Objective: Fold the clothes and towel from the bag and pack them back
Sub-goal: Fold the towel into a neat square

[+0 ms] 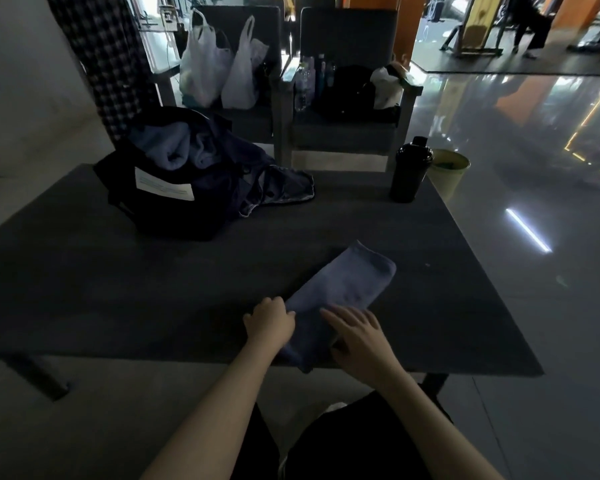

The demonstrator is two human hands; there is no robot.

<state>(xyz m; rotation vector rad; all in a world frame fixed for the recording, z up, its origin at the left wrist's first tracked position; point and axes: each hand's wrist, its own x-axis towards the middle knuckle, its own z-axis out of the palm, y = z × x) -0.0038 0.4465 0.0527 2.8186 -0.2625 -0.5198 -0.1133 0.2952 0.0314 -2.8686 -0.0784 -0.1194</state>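
A folded blue-grey towel (343, 282) lies at an angle on the dark table (118, 289), its near end hanging over the front edge. My left hand (271, 322) grips the towel's left edge with curled fingers. My right hand (355, 332) rests flat on the towel's near part, fingers straight. At the back left stands a dark open bag (167, 209) with a white label, a light blue cloth (174, 150) bunched in its mouth. A dark blue garment (278, 188) spills from the bag onto the table.
A black shaker bottle (409, 171) stands at the table's back right. Beyond the table are two grey chairs, one with white plastic bags (219, 67), one with a black bag (350, 91) and bottles. A pale green bin (451, 171) sits on the floor at right.
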